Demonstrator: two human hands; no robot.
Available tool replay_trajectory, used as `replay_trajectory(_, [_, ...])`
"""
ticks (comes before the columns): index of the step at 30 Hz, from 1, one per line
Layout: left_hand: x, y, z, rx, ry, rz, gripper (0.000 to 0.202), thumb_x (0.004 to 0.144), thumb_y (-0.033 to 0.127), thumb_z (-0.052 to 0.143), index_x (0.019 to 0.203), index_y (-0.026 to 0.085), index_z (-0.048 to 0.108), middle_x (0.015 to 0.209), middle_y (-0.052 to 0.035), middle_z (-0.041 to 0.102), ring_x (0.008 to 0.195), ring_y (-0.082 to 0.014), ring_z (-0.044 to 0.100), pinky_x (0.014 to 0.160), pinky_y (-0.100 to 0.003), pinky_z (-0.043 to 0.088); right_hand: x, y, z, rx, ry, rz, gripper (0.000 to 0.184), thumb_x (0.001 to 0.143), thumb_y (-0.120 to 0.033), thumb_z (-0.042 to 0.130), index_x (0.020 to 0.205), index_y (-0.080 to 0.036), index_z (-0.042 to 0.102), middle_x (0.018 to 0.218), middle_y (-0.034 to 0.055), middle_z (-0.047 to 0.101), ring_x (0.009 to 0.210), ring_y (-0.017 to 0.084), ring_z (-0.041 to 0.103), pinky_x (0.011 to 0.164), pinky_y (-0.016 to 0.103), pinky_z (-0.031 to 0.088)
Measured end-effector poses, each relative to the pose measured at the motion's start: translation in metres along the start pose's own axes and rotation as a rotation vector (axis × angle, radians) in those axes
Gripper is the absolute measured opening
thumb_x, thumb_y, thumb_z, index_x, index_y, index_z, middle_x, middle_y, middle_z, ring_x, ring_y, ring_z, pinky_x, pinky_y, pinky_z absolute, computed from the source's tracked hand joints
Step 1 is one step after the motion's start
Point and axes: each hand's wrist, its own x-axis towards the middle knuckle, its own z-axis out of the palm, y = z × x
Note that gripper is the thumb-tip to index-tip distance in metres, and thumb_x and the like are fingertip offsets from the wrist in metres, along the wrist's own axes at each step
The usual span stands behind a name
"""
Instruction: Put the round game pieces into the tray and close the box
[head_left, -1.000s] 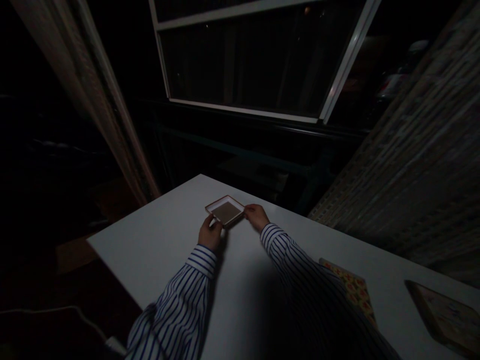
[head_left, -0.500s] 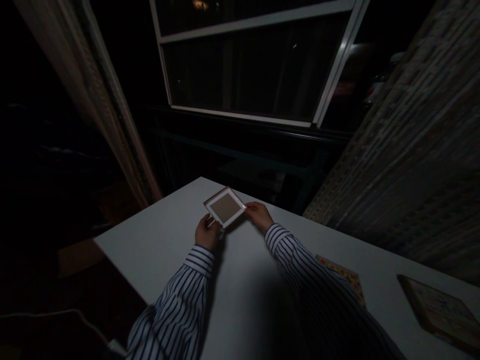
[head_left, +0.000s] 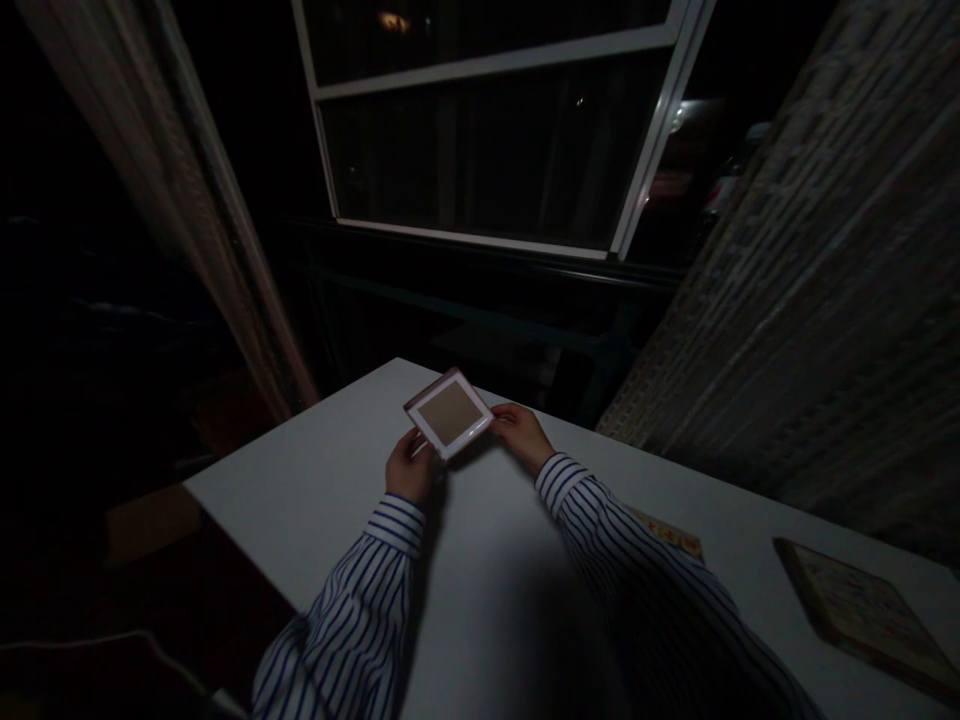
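Between my two hands is a small picture frame (head_left: 450,413) with a pale border and a plain tan centre, tilted over the white table (head_left: 300,475). My left hand (head_left: 410,467) grips its near left edge, the fingers curled partly beneath it. At the right corner, my right hand (head_left: 523,435) pinches the frame between thumb and fingers. A shadow falls on the table just below the frame. Dim light hides the fine detail of the fingertips.
A patterned orange and yellow sheet (head_left: 670,537) lies partly behind my right sleeve. Farther right rests a larger framed picture (head_left: 862,610). Beyond the table stand a white-framed window (head_left: 480,236) and hanging curtains (head_left: 757,250). A pale cable (head_left: 90,640) runs at lower left.
The picture frame has tilted slightly, showing more of its upper left side. Both hands keep hold of it. The view has shifted a little, and my right sleeve covers more of the patterned sheet.
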Motion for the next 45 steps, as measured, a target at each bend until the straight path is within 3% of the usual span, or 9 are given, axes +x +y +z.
replay_trajectory(9, [-0.005, -0.008, 0.0, -0.064, -0.094, -0.038, 0.051, 0.07, 0.012, 0.065, 0.119, 0.011, 0.051, 0.09, -0.0123, 0.069, 0.075, -0.0174, 0.067, 0.074, -0.034, 0.054, -0.022, -0.009, -0.017, 0.031, 0.001, -0.017, 0.025, 0.061, -0.025, 0.065, 0.085, -0.016, 0.06, 0.082, 0.0033, 0.064, 0.076, 0.015, 0.06, 0.069, 0.029, 0.045])
replay_trajectory(21, [-0.014, -0.013, 0.007, -0.09, -0.166, -0.033, 0.05, 0.073, 0.012, 0.062, 0.121, 0.011, 0.05, 0.088, -0.0097, 0.069, 0.073, -0.0149, 0.066, 0.077, -0.033, 0.053, -0.045, -0.02, -0.037, 0.024, 0.02, -0.012, 0.028, 0.063, -0.027, 0.066, 0.087, -0.016, 0.061, 0.082, 0.0034, 0.065, 0.078, 0.016, 0.06, 0.07, 0.029, 0.044])
replay_trajectory(36, [-0.04, -0.007, 0.027, -0.083, -0.262, -0.063, 0.051, 0.073, 0.015, 0.063, 0.122, 0.012, 0.049, 0.103, -0.0128, 0.066, 0.088, -0.0192, 0.065, 0.082, -0.036, 0.051, -0.074, -0.025, -0.071, 0.018, 0.081, -0.012, 0.026, 0.066, -0.03, 0.063, 0.088, -0.016, 0.062, 0.078, 0.0025, 0.066, 0.076, 0.015, 0.059, 0.068, 0.027, 0.043])
replay_trajectory(45, [-0.049, -0.013, 0.041, -0.118, -0.32, -0.068, 0.048, 0.065, 0.021, 0.07, 0.111, 0.011, 0.058, 0.108, -0.0136, 0.064, 0.097, -0.024, 0.062, 0.085, -0.04, 0.05, -0.093, -0.026, -0.091, -0.005, 0.125, -0.044, 0.027, 0.067, -0.032, 0.064, 0.089, -0.017, 0.065, 0.082, 0.0039, 0.068, 0.079, 0.016, 0.06, 0.069, 0.028, 0.045])
